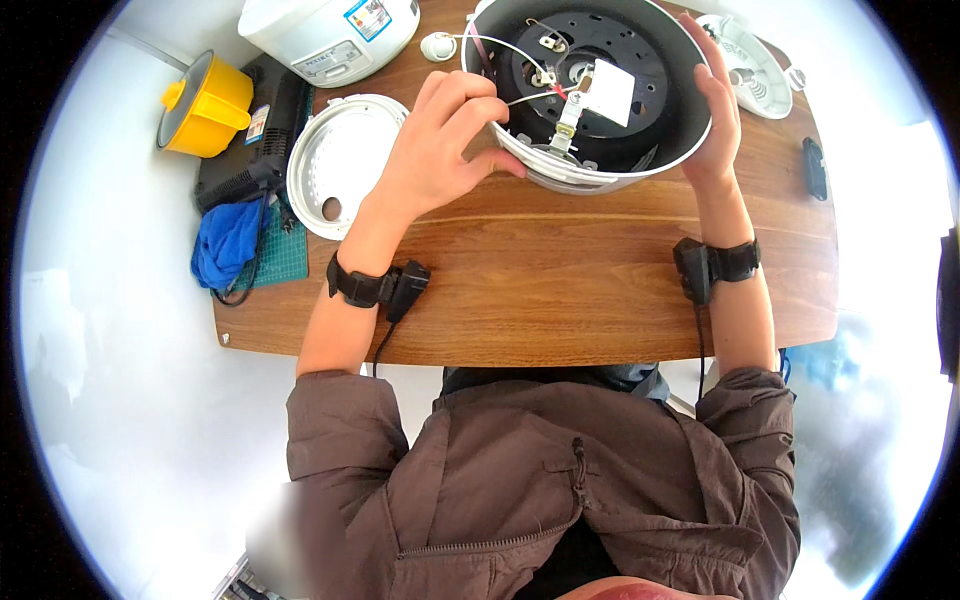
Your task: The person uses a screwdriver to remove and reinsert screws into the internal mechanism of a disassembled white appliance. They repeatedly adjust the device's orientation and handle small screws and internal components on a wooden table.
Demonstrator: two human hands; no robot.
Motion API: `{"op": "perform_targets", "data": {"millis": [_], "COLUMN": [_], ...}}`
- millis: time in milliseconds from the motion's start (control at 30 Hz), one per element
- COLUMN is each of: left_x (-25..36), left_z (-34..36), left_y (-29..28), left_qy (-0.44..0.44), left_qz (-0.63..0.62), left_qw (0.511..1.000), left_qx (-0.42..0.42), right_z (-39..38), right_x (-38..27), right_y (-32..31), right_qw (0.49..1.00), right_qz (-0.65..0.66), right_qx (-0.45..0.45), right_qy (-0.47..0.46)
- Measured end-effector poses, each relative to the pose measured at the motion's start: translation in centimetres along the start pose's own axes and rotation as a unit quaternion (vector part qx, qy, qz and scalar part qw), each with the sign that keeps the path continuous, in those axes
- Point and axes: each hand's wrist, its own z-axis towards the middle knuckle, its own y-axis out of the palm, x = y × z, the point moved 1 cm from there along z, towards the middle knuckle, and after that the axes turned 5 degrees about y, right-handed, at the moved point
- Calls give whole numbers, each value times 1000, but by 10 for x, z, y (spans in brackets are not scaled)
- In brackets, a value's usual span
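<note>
A rice cooker body (690, 150) is tipped at the far middle of the table, its open underside facing me. Inside are a black round metal plate (640, 95), a white square sheet (610, 92), a metal bracket (566, 130) and thin white wires (510, 42). My right hand (716, 120) grips the shell's right side, thumb along the rim. At the left rim, my left hand (450, 140) has curled fingers near a wire and its thumb against the outer edge. A white round connector (438, 46) hangs on the wires beyond it.
A white round cover with holes (335, 160) lies left of the cooker body. Behind it stand a white appliance (335, 45), a yellow container (220, 105) and a black device (275, 130). A blue cloth (226, 245) rests by a green mat (285, 255). At right are a white oval part (760, 85) and a small black object (815, 168).
</note>
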Motion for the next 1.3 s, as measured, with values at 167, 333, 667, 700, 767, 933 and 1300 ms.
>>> {"op": "perform_targets", "data": {"millis": [167, 333, 667, 700, 767, 933, 1300], "left_x": [4, -38, -37, -38, -35, -32, -34], "left_z": [0, -15, -39, -39, -41, -44, -52], "left_y": [-10, -49, -21, -18, -15, -7, 2], "left_qy": [-54, -146, -167, -159, -159, -166, -157], "left_qz": [-41, -8, 89, 96, 110, 135, 127], "left_qw": [997, 984, 975, 975, 972, 968, 969], "left_qx": [48, 103, -118, -123, -130, -135, -145], "right_z": [-3, -8, -25, -31, -39, -48, -46], "right_x": [2, 9, -18, -19, -17, -5, 13], "right_y": [-3, -14, -69, -79, -82, -90, -100], "right_qw": [999, 997, 816, 781, 735, 763, 745], "right_qz": [-44, -78, -558, -611, -670, -634, -664], "right_qx": [21, 22, 147, 129, 106, 117, 53], "right_qy": [11, -9, -5, -11, -15, 52, 29]}}
